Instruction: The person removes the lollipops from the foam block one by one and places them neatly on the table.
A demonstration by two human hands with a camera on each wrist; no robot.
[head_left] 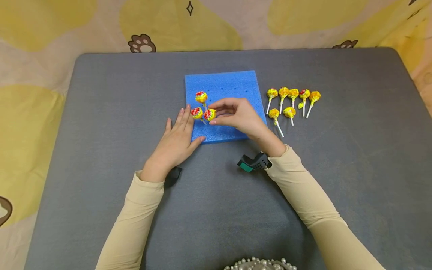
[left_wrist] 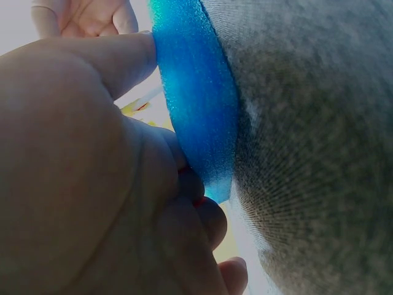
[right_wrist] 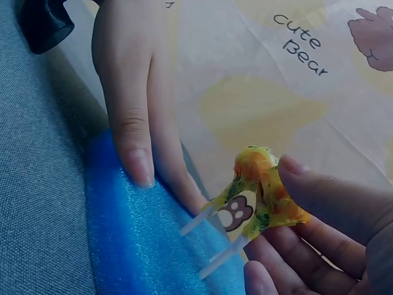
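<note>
A blue foam block (head_left: pixel 229 84) with small holes in its top lies on the table. Three lollipops in yellow-and-red wrappers stand in its left part: a back one (head_left: pixel 201 96), a left one (head_left: pixel 197 113) and a right one (head_left: pixel 210 114). My right hand (head_left: pixel 241 116) holds the right lollipop by its wrapped head, thumb in front and fingers behind. White sticks (right_wrist: pixel 224 258) run down to the foam in the right wrist view. My left hand (head_left: pixel 175 142) rests along the block's left edge, fingers extended and thumb at the front left corner.
Several more wrapped lollipops (head_left: pixel 293 93) lie on the grey table (head_left: pixel 135 82) right of the block, in two rough rows. A patterned yellow cloth (head_left: pixel 209 26) hangs behind the table. Pearl-like beads (head_left: pixel 260 264) show at the near edge.
</note>
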